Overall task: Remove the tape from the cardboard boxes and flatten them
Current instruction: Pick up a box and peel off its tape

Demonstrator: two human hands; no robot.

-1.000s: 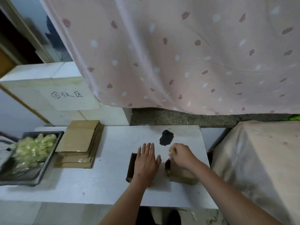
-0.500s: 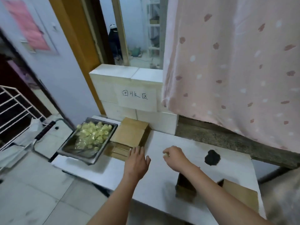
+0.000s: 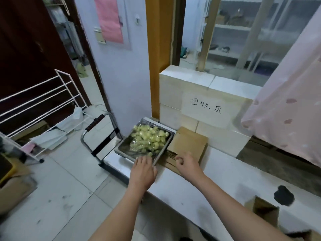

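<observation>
right grip [image 3: 186,164] over flattened brown boxes [image 3: 188,145]

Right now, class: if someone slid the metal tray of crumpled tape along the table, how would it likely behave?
The metal tray looks rigid and probably slides easily. The crumpled tape is heaped loosely, so likely light, though pieces may spill.

My left hand [image 3: 143,169] hides the metal tray's [image 3: 162,151] near corner. My right forearm covers part of the open brown cardboard box [image 3: 265,213]. Pinched tape unresolvable.
</observation>
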